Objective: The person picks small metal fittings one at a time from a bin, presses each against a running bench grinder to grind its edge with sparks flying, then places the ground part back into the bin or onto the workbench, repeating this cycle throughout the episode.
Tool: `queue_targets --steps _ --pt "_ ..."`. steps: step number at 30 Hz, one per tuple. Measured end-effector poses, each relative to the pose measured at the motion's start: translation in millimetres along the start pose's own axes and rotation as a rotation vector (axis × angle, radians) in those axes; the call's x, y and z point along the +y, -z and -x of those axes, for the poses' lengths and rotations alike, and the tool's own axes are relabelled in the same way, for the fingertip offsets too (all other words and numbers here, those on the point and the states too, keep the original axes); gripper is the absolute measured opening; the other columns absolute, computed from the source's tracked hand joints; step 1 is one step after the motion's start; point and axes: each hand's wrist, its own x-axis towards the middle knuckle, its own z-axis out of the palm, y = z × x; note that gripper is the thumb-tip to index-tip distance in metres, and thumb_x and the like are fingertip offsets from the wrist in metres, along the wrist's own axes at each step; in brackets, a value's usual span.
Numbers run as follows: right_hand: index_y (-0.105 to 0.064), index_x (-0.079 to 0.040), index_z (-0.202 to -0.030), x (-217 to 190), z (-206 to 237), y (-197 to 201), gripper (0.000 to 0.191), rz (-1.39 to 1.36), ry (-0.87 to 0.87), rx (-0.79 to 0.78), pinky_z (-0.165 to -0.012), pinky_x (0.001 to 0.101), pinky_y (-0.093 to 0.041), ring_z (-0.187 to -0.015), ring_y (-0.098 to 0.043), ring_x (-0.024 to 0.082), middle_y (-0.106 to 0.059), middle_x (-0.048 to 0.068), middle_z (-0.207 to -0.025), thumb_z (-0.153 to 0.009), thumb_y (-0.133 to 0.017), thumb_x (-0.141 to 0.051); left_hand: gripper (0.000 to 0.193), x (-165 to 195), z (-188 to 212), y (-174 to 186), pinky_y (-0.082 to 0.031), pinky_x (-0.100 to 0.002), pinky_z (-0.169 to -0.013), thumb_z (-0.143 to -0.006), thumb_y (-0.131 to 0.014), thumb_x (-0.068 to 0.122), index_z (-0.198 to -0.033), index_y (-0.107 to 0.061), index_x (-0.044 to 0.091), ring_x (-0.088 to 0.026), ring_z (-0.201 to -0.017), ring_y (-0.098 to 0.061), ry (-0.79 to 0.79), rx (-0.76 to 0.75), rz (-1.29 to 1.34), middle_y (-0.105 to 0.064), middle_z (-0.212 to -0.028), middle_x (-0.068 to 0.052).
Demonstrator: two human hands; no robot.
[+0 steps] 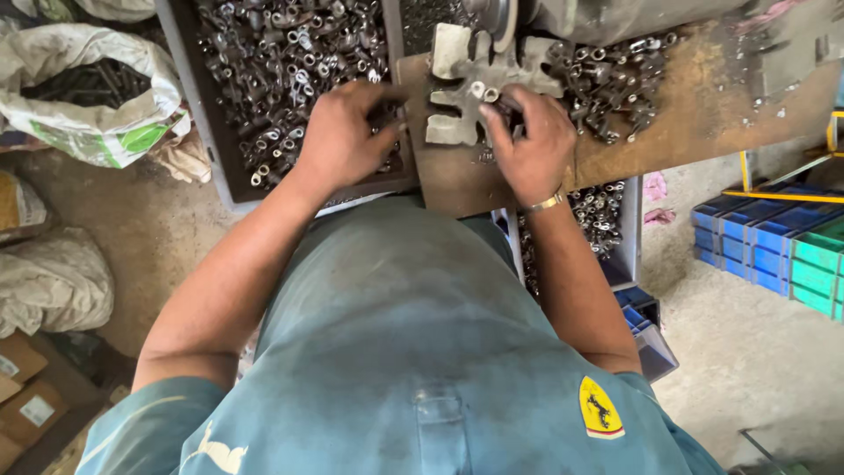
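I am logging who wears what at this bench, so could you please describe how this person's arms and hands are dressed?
Both the left hand and the right hand are bare, without gloves. The forearms are uncovered; short sleeves of a dusty blue-grey work shirt end above the elbows. A thin silver metal bracelet circles the right wrist.

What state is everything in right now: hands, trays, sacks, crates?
left hand: reaching into the grey tray, fingers curled among parts
right hand: pressed on a small part at the notched metal block
grey tray: heaped with small metal parts
notched metal block: lying flat on the rusty bench
rusty bench: a loose pile of parts on it
white sack: open, dark rods inside
blue crates: stacked on the floor
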Motion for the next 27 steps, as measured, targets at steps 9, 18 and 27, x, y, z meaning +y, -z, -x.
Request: queue_targets --steps 9,18,27 --pt "-0.066 -0.003 -0.107 40.4 1.7 -34.1 0.029 0.081 -0.022 0.124 -0.083 0.0425 -0.056 -0.090 -0.069 0.032 -0.072 0.013 -0.099 -0.092 -0.085 -0.018 0.028 -47.6 36.0 -47.7 -0.056 -0.049 -0.085 -0.082 -0.074 0.029 -0.097 -0.076 0.006 -0.039 -0.095 -0.069 0.176 -0.506 -0.396 -0.071 -0.100 -0.019" --pt "-0.065 -0.004 -0.102 48.3 -3.3 -22.5 0.028 0.009 0.028 -0.003 -0.079 0.0402 -0.057 -0.086 -0.070 0.028 -0.072 0.011 -0.097 -0.094 -0.087 -0.020 0.028 -47.0 10.6 -51.3 -0.055 -0.047 -0.091 -0.081 -0.063 0.015 -0.104 -0.078 0.013 -0.035 -0.107 -0.068 0.113 -0.886 -0.569 -0.072 -0.109 -0.016" --pt "-0.065 -0.004 -0.101 42.1 -8.4 -34.9 0.028 0.124 0.047 0.152 -0.077 0.0427 -0.055 -0.084 -0.068 0.033 -0.071 0.012 -0.095 -0.091 -0.086 -0.019 0.033 -52.1 10.4 -52.7 -0.054 -0.045 -0.096 -0.080 -0.065 0.014 -0.111 -0.077 0.015 -0.033 -0.114 -0.065 0.169 -0.895 -0.518 -0.068 -0.117 -0.015"
